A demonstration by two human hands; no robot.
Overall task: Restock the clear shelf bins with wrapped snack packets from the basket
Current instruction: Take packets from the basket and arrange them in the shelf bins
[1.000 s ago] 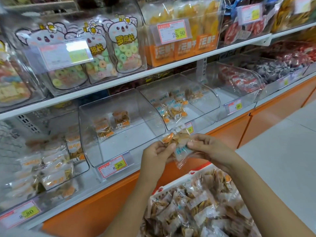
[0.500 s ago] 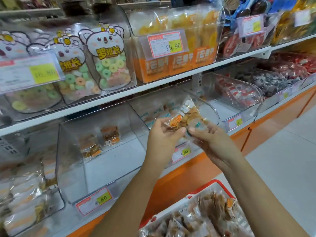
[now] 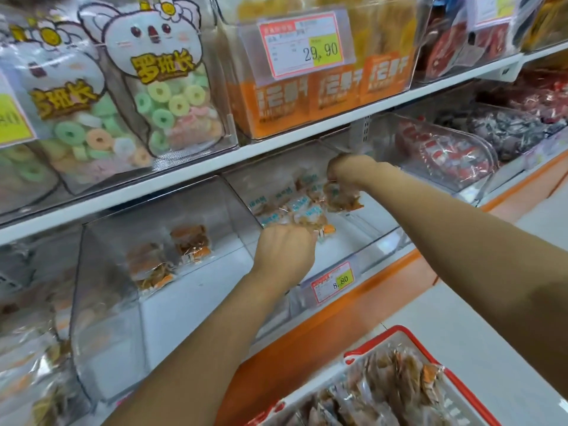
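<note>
- The right hand (image 3: pixel 347 170) is deep inside the middle bin (image 3: pixel 378 247), knuckles up. Its fingers are curled downward and pinch a packet (image 3: pixel 342 202) by the top edge.
- That packet hangs just under the right hand, above the bin floor.
- The left hand (image 3: pixel 284 253) is at the bin's front, nearer the person than the right hand and seen from the back. Its fingers are curled on the near end of the other packet (image 3: pixel 322 230).
- The other packet juts out just past the left fingertips, low in the bin.
- Between the two hands, a pile (image 3: pixel 292 204) of blue-labelled packets lies in the same bin.
- A price tag (image 3: pixel 333 281) sits on the bin front, just right of the left wrist.
- Left of the left hand, the next bin (image 3: pixel 101 272) holds a few packets.
- Below the right forearm is a red-rimmed basket (image 3: pixel 408 335), heaped with wrapped packets.
</note>
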